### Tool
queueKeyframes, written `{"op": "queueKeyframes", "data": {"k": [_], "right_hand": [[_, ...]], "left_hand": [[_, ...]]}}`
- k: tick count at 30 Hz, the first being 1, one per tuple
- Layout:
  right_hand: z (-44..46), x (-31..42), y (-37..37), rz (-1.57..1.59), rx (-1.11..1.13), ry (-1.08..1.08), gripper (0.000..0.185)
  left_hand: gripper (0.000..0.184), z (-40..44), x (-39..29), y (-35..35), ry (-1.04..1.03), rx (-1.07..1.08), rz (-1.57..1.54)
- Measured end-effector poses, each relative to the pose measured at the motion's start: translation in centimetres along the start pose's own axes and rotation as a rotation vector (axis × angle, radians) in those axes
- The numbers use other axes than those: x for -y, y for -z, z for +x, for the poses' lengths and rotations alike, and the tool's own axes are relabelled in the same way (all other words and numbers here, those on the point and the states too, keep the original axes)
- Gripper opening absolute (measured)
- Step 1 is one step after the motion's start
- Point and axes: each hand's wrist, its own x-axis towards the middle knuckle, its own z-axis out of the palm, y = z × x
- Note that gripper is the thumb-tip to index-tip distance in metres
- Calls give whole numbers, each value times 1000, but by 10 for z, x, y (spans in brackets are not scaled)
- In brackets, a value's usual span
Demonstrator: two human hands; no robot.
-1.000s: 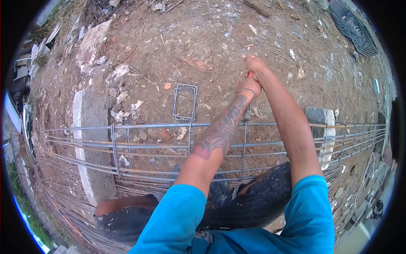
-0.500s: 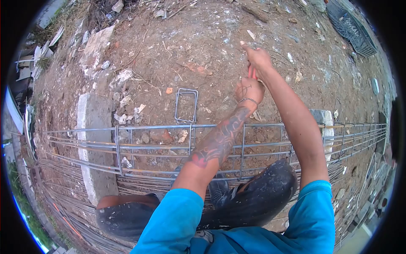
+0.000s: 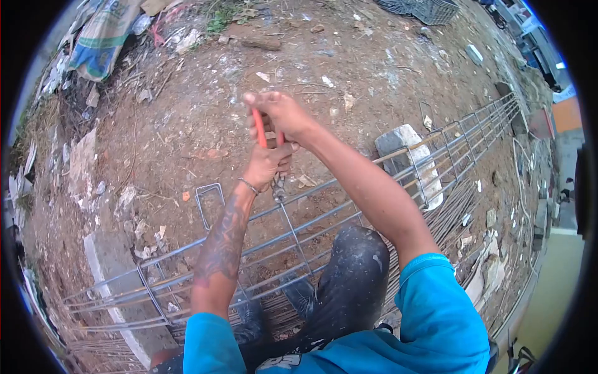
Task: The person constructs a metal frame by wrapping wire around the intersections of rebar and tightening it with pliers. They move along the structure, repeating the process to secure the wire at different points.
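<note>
A pair of red-handled pincers (image 3: 260,128) is held upright between both hands, its handles somewhat apart. My left hand (image 3: 269,161) is closed around the lower part of the handles. Above it, my right hand (image 3: 283,114) grips the handle ends. The metal head of the pincers points down at the top bar of the rebar cage (image 3: 299,240), where a stirrup crosses; whether the jaws bite on wire there is too small to tell. A loose rectangular stirrup (image 3: 200,209) lies on the dirt left of my left forearm.
The cage rests on concrete blocks, one at left (image 3: 115,265) and one at right (image 3: 408,156). Loose rebar rods (image 3: 458,209) lie beneath and beside my legs. Rubble dots the dirt. A dark crate (image 3: 433,11) and a sack (image 3: 103,40) stand farther off.
The view has turned, so the cage now slants up to the right. Both hands have come closer to the cage with the pincers, and more of the red handles shows, spread wider.
</note>
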Motion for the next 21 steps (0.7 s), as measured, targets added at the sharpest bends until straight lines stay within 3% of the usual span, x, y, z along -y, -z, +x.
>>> {"op": "queueKeyframes", "data": {"k": [1, 3, 4, 5, 6, 8, 9, 10, 11, 12, 13, 14, 16, 17, 18, 19, 20, 21], "right_hand": [[-5, 9, -9, -324, -120, 45, 40], [-8, -13, -44, -786, -517, 386, 43], [-4, -19, -57, -786, -527, 373, 43], [2, -21, -68, -610, -482, 347, 43], [2, -19, -75, -430, -434, 320, 43], [4, -8, -65, -494, -323, 282, 40], [5, -4, -61, -561, -183, 224, 38], [13, -14, -44, -149, 93, 178, 37], [21, -26, -28, 273, 381, 109, 36], [15, -24, -32, 302, 437, 91, 38], [16, -22, -33, 295, 473, 60, 40], [23, -29, -27, 333, 528, 50, 41], [34, -28, -33, 356, 593, 45, 43], [29, -16, -41, -85, 309, 59, 46], [18, -4, -49, -517, 6, 69, 49], [-6, 14, -73, -588, -174, 127, 53], [-6, 9, -86, -592, -171, 131, 53], [-3, -2, -95, -682, -303, 248, 51]], "left_hand": [[13, -2, 4, -1, -101, -161, 58], [12, 5, 24, 15, -193, -393, 158], [12, 10, 48, 16, -181, -383, 157], [14, 20, 73, 19, -501, -676, 409], [18, 19, 68, 18, -539, -726, 376], [25, 16, 56, 16, -617, -824, 312], [28, -6, 24, 1, -456, -667, 399], [30, -22, 7, -4, -295, -521, 482], [28, -21, 5, 5, -243, -209, 169], [27, -20, 4, 19, -188, 75, -147], [13, -20, -2, 25, 23, 169, -295], [10, -9, 13, 42, 11, 253, -338], [10, -14, 16, 27, -92, 8, -251], [10, -12, 19, 21, -104, -5, -249], [15, -11, 23, 14, -183, -328, -77], [21, -9, 30, 6, -250, -647, 99], [21, 0, 39, -3, -256, -649, 96], [21, 10, 53, -11, -596, -943, 254]]}}
